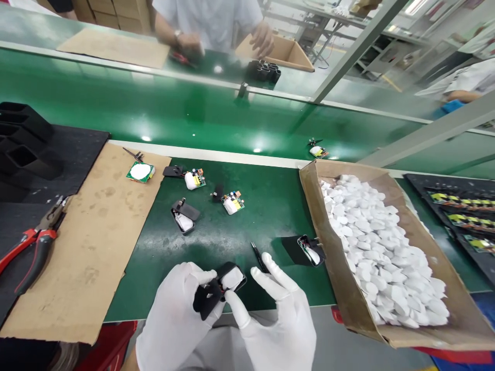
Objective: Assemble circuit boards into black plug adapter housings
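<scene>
Currently the white-gloved left hand [170, 309] holds a small black plastic casing [228, 266]; the white-gloved right hand [282, 306] is spread wide, thumb at its edge, fingers near a slim black pen-like tool [258, 256]. A white oval pad [232, 278] already sits inside, but its black end piece [209, 300] remains open. Beyond, two green circuit boards [199, 180] look uncased.

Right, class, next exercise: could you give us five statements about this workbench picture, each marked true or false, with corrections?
1. The left hand holds a black casing. True.
2. The pliers lie inside the carton. False: they lie at the picture's far left.
3. The carton contains many white pieces. True.
4. The right hand is bare. False: it wears a white glove.
5. A green board rests on the cardboard sheet. True.
</scene>
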The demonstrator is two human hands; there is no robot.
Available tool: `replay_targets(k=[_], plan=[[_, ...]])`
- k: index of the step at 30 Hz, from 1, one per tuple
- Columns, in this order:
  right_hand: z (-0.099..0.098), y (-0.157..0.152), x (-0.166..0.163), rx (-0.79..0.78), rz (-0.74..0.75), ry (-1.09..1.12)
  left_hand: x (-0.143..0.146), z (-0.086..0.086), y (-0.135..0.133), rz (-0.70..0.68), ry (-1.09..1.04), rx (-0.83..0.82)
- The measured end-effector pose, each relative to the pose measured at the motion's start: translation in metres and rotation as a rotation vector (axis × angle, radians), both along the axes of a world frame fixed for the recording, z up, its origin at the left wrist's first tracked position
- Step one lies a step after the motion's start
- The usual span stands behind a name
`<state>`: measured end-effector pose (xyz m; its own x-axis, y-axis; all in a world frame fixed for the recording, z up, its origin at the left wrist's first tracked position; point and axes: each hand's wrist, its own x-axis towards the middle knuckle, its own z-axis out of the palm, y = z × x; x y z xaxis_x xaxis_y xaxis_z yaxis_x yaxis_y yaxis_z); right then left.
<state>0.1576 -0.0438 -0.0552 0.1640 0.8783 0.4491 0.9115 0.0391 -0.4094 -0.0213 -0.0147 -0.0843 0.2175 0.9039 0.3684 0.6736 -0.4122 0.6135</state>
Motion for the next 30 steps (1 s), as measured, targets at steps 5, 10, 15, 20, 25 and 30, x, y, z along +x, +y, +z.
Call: replay_targets(k=[5, 10, 15, 20, 25, 30], plan=[[0.004, 0.009, -0.003, 0.053, 0.171, -0.198, 0.001, 0.002, 0.001, -0.004, 0.016, 0.015], [0.004, 0.013, 0.003, 0.045, 0.232, -0.128, 0.003, 0.004, 0.002, -0.005, 0.012, 0.018], [-0.006, 0.014, 0.021, 0.147, 0.441, -0.095, 0.003, 0.004, 0.001, 0.0, -0.013, -0.017], [-0.011, 0.018, 0.027, 0.122, 0.511, -0.099, 0.002, 0.005, 0.003, -0.022, -0.026, -0.026], [-0.008, 0.024, 0.032, 0.049, 0.524, 0.076, 0.001, 0.003, 0.002, -0.023, -0.042, -0.045], [-0.01, 0.035, 0.04, -0.009, 0.672, 0.059, 0.001, 0.001, 0.002, -0.044, -0.117, -0.085]])
